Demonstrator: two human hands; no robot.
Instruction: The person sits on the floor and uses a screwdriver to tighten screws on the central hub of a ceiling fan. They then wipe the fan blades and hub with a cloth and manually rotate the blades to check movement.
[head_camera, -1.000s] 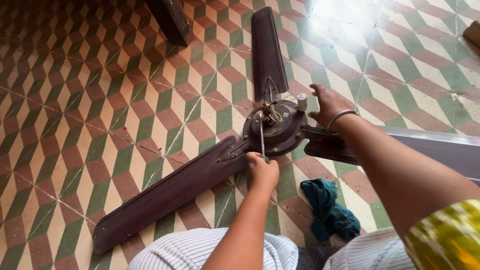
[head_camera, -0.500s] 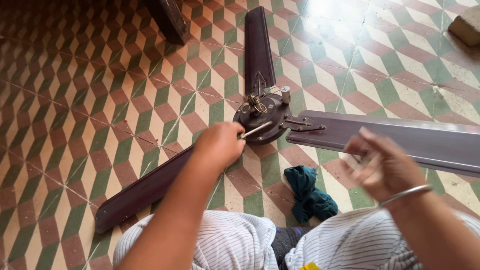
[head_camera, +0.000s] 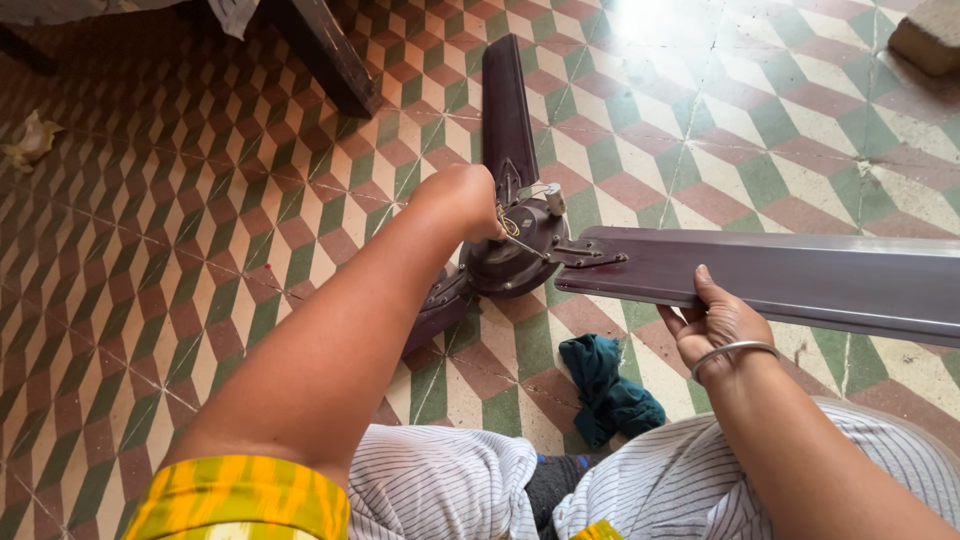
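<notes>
I see a teal cloth (head_camera: 610, 388) crumpled on the tiled floor (head_camera: 200, 250) between my knees, a dark wooden leg (head_camera: 325, 55) at the top and a crumpled scrap (head_camera: 30, 140) far left. The ceiling fan (head_camera: 515, 255) lies on the floor ahead with three blades, one mostly hidden under my left forearm. My left hand (head_camera: 465, 200) is closed at the motor hub, fingers out of view. My right hand (head_camera: 715, 325) grips the edge of the right blade (head_camera: 800, 280), which runs out of frame.

A teal cloth (head_camera: 610, 385) lies on the patterned tiled floor (head_camera: 200, 260)
</notes>
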